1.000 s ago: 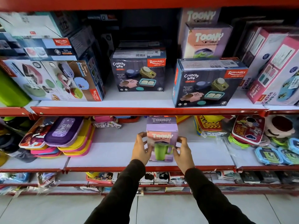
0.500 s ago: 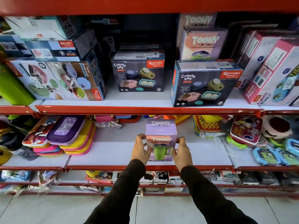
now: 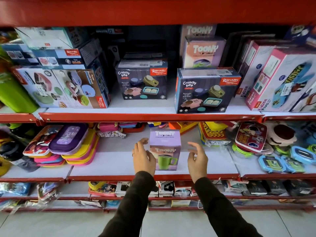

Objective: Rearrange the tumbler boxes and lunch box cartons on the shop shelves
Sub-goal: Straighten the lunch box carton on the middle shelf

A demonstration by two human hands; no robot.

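A lilac Toony tumbler box (image 3: 165,147) with a green mug printed on it stands upright on the middle white shelf (image 3: 116,161). My left hand (image 3: 143,156) hovers just left of the box with fingers spread, and may still brush its side. My right hand (image 3: 196,157) is open a little to the right of it, clearly apart. On the shelf above stand two dark Crunchy Bite lunch box cartons (image 3: 142,79) (image 3: 205,91), with more Toony tumbler boxes (image 3: 203,51) behind the right one.
Stacked flat lunch boxes (image 3: 68,144) lie left on the middle shelf, with blue-lidded containers (image 3: 287,159) and packaged items on the right. Rishabh cartons (image 3: 65,88) and a green bottle (image 3: 12,94) fill the upper left; pink Kidzee Plus boxes (image 3: 280,82) the upper right. Red shelf edges run across.
Both hands held the tumbler box by its sides before. They have now let go and drawn apart, leaving the box standing on the middle shelf.
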